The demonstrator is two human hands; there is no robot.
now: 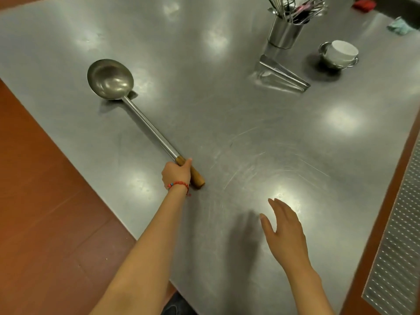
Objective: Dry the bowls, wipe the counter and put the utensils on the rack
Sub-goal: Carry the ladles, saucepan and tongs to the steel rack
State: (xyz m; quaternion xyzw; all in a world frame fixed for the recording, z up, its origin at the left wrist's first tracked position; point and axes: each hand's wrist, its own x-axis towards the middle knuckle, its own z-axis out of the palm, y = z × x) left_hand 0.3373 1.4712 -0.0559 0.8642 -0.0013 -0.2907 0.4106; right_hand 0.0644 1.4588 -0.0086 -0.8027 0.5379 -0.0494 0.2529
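1. Ladle (136,114) lies flat on the steel table (227,123), bowl end far-left, wooden grip nearest the person, close to the table's left edge.
2. Right hand (287,233) is nearest to the camera: empty, fingers spread and loose, hovering just above the table w/ its shadow beneath. Not touching anything.
3. Left hand (176,173) is wrapped round the wooden grip at the handle end, fingers curled over it; red bracelet (178,184) on the wrist. Whether the ladle is lifted at all, can't tell; the bowl seems to rest on the surface.
4. Farther off, right side: tongs (284,72) lying flat, just in front of a steel utensil holder (283,32) full of tools. Beside them a white cup (341,52) sits in a small metal bowl (336,63). Two cloths at the far right edge, red (363,5) and teal (400,27).
5. Risks, as I judge them:
   - Grip is at the very end, so the heavy bowl has long leverage; a quick lift could let it dip, twist, or bang the table.
   - Ladle sits near the table edge; a sideways drag could tip it off to the floor.
   - Swinging it right could clip the holder or cup.
   - No rack in view, so carry path is unknown.
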